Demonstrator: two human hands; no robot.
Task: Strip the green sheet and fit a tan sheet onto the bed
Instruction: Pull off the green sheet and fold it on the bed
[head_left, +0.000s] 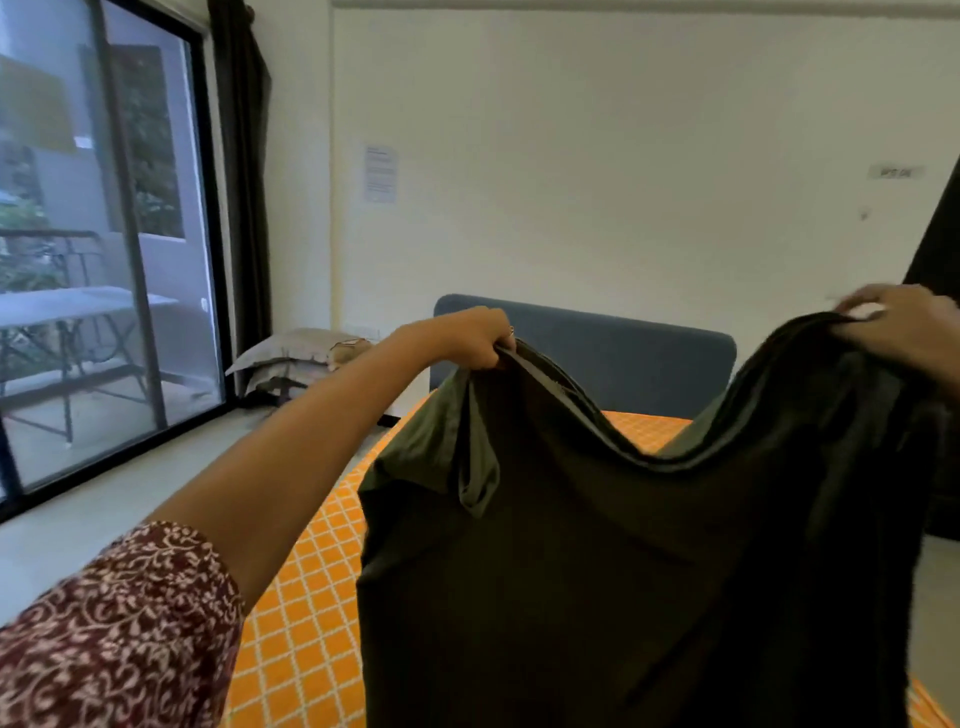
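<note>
Both hands hold the green sheet (623, 561) up over the bed (306, 613). The left hand (475, 338) and right hand (904, 325) grip its top edge with curled fingers.

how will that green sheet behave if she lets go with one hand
The green sheet looks floppy: it sags between the left hand and right hand, so a freed corner would likely drop. It probably is light, held up by finger grips alone.

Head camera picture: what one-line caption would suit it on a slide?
Both hands, left and right, hold the green sheet up over the orange mattress.
</note>
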